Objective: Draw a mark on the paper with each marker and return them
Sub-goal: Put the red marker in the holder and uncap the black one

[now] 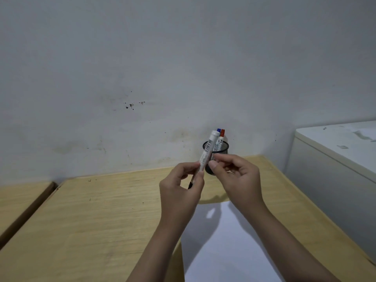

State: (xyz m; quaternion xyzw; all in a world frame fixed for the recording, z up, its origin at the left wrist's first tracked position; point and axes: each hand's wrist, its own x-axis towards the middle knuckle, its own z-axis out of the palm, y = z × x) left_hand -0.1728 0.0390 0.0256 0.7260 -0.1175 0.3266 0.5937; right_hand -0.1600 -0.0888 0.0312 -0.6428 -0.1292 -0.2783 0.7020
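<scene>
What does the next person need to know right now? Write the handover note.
Left hand: gripping the white marker low on its barrel, dark end down.
Right hand: fingertips pinched beside the marker, holding nothing that shows.
Blue marker and red marker stand in the mesh cup at the back of the desk.
Paper shows no marks.
Left: all marks, then return markers.

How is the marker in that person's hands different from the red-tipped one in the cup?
The held marker is out in the air, gripped by the left hand, while the red-ended marker stands in the black mesh cup. The held marker leans to the right and has a white upper end; the red-ended marker stands nearly upright and has a red one. The held marker's lower end looks black. Both have white printed barrels.
</scene>
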